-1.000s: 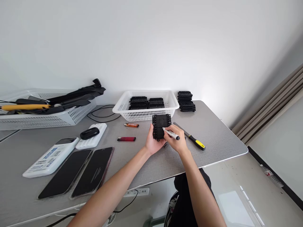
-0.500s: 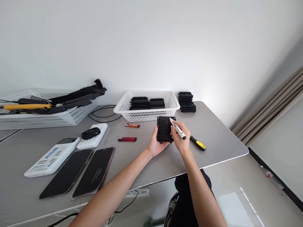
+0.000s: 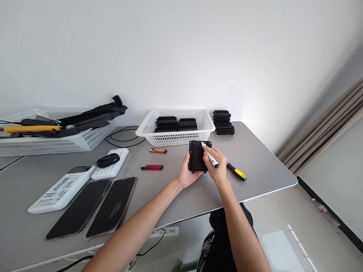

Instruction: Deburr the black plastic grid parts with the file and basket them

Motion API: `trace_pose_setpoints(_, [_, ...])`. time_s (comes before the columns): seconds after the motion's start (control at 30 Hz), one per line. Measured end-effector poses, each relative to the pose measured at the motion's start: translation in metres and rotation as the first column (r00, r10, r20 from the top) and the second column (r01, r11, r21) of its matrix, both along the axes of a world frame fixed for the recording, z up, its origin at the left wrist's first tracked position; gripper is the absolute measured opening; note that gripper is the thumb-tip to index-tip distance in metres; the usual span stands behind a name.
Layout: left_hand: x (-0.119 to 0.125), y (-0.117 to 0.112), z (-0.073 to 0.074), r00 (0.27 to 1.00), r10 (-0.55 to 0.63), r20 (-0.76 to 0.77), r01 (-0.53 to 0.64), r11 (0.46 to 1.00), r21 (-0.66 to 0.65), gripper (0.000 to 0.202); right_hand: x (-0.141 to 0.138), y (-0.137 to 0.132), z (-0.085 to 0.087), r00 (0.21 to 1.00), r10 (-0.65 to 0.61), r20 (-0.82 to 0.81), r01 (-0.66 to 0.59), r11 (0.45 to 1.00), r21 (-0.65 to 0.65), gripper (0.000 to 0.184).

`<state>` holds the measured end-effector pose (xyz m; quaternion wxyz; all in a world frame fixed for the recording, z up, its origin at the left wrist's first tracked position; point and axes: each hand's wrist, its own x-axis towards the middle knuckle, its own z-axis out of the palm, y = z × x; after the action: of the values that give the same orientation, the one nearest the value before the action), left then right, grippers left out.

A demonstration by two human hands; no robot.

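Note:
My left hand [image 3: 188, 174] grips a black plastic tray-like part [image 3: 196, 156] with toothed edges, thumb on its left side and fingers beneath. In my right hand [image 3: 217, 165] is a white marker pen [image 3: 210, 155] with a black end, held in a writing grip. The pen's tip is at the upper part of the black piece; whether it touches cannot be made out. Behind them, a white perforated basket [image 3: 176, 139] holds stacks of similar black parts [image 3: 166, 124]. Another stack of black parts [image 3: 223, 121] stands to the basket's right.
A yellow-and-black handled tool [image 3: 237, 173] lies right of my hands. Two lighters, orange [image 3: 158, 150] and red [image 3: 152, 167], lie left. Farther left are two phones [image 3: 112, 207], power banks [image 3: 61, 189], a black case [image 3: 108, 160] and a second white basket [image 3: 82, 143] with tools.
The pen tip has shifted slightly left across the black part, and the pen's back end has swung a little left. The black part has turned slightly in my left hand.

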<state>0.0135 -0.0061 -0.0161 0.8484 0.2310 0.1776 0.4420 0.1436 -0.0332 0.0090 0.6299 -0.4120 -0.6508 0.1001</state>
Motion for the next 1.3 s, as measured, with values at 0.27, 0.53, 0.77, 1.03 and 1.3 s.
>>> trace_pose_setpoints(0.27, [-0.001,0.001,0.001,1.0,0.012,0.007,-0.011,0.998,-0.065,0.052,0.001,0.001,-0.002,0.999,0.005,0.044,-0.005,1.0,0.001,0.031])
trace_pose_setpoints(0.53, [-0.003,0.003,-0.002,0.998,0.049,0.035,-0.049,0.999,-0.01,0.052,-0.004,-0.003,-0.002,0.999,-0.051,-0.002,0.051,0.998,0.037,0.032])
trace_pose_setpoints(0.77, [-0.006,0.008,-0.001,0.995,0.099,0.017,-0.1,0.99,0.098,0.067,0.003,-0.003,0.0,0.965,-0.239,-0.107,0.239,0.971,-0.013,0.039])
trace_pose_setpoints(1.03, [-0.01,0.015,0.004,0.968,0.226,0.112,-0.231,0.972,0.037,0.065,0.014,-0.004,-0.032,0.967,-0.237,0.096,0.254,0.939,-0.233,0.043])
trace_pose_setpoints(1.3, [-0.016,0.021,0.0,0.952,0.238,0.191,-0.236,0.971,-0.033,0.061,0.01,-0.021,-0.072,0.914,-0.161,0.372,0.278,0.917,-0.285,0.053])
